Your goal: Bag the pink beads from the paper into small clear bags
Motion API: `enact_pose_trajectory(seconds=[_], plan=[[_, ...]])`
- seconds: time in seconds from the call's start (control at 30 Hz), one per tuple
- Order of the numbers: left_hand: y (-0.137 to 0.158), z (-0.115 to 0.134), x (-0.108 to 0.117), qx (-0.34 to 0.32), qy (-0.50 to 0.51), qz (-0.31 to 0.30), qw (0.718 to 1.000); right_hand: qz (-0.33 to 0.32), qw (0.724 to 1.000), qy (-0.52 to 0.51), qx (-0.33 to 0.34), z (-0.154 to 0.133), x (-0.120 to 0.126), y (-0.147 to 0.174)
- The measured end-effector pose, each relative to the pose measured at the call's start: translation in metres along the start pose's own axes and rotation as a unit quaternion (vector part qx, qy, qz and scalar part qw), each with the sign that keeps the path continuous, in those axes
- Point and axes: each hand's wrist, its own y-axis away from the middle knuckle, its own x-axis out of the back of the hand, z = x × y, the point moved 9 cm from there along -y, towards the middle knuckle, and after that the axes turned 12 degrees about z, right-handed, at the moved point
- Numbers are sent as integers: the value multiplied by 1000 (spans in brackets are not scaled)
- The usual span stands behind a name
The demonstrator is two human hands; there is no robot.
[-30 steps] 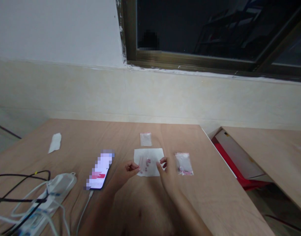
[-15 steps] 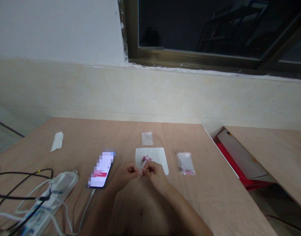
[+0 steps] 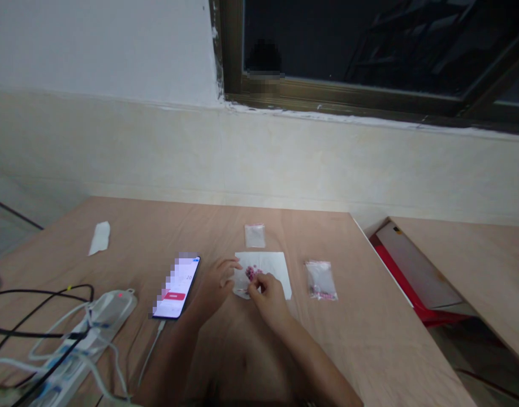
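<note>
A white sheet of paper lies on the table, with a small heap of pink and dark red beads on it. My left hand is over the paper's left edge, its fingers apart and nothing seen in them. Just below the beads, my right hand is closed, thumb and forefinger pinched together. Whatever is in that pinch is too small to make out. A faint pinkish streak shows on the paper between the hands.
Behind the paper lies a small clear bag; another bag with pink bits is to the right. At left are a phone on a cable, a power strip with tangled cords, and a white paper scrap.
My hands were together, fingertips meeting in front of the beads. Now the left has moved left and up and opened, while the right stays pinched near the beads.
</note>
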Motion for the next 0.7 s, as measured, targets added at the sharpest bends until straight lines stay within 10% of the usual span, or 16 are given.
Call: enact_pose_trajectory(seconds=[0.17, 0.3, 0.5, 0.7], plan=[[18, 3, -15, -4, 17, -126, 992, -50, 986, -119, -104, 16, -8, -2], [13, -9, -7, 6, -15, -67, 998, -125, 960, -212, -132, 25, -21, -4], [9, -35, 7, 35, -54, -7, 998, 38, 997, 1, -60, 78, 2, -23], [15, -46, 6, 50, -26, 24, 998, -2, 996, 87, 6, 90, -17, -23]])
